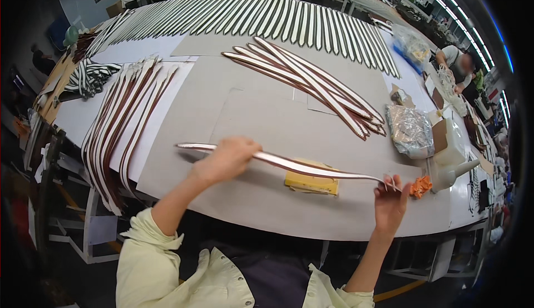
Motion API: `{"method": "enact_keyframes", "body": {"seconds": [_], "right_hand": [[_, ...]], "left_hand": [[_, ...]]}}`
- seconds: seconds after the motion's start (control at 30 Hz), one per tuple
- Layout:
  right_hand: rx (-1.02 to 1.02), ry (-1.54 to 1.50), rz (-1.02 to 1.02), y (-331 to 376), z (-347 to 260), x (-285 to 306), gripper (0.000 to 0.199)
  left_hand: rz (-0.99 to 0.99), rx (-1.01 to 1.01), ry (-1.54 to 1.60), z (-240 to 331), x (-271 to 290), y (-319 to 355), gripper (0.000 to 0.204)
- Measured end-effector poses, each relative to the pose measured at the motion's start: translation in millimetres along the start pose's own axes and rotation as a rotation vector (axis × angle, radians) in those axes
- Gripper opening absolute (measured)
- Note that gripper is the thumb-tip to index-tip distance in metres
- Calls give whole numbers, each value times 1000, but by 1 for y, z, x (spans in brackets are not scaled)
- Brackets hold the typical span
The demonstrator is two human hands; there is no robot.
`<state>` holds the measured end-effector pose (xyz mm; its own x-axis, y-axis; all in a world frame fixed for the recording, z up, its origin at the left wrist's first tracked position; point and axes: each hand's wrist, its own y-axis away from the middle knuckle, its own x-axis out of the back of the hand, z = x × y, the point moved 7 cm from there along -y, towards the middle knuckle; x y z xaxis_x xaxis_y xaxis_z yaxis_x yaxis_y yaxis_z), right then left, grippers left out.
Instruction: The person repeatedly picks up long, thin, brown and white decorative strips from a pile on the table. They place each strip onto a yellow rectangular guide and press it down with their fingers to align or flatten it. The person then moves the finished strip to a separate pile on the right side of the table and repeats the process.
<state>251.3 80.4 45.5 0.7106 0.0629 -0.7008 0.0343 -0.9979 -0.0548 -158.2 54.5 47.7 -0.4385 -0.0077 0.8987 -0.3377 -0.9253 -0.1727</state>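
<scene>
A long brown-and-white strap [317, 170] stretches between my two hands above the grey table sheet. My left hand [229, 159] is closed around it toward its pointed left end, which sticks out beyond the fist. At the other end, the fingers of my right hand [391, 199] pinch the strap. Below its middle lies a yellow box [311, 183], partly covered by the strap. Just right of my right hand sits a crumpled orange piece [421, 186]. Farther back, a crossed pile of similar brown-and-white straps [311, 85] rests on the sheet.
Dark-edged white strips [267, 17] line the far side in a row. More brown straps [114, 135] hang over the left edge beside a striped bundle [89, 79]. At right stand a plastic-wrapped package [410, 131] and a white bottle [445, 166]. Another person [457, 66] works beyond.
</scene>
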Motion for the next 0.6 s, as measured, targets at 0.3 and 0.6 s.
{"method": "enact_keyframes", "body": {"seconds": [0.3, 0.6], "right_hand": [[129, 206, -140, -182, 81, -89, 31], [42, 486, 249, -239, 94, 50, 39]], "left_hand": [[891, 8, -613, -88, 158, -59, 45], [624, 330, -196, -156, 51, 128, 14]]}}
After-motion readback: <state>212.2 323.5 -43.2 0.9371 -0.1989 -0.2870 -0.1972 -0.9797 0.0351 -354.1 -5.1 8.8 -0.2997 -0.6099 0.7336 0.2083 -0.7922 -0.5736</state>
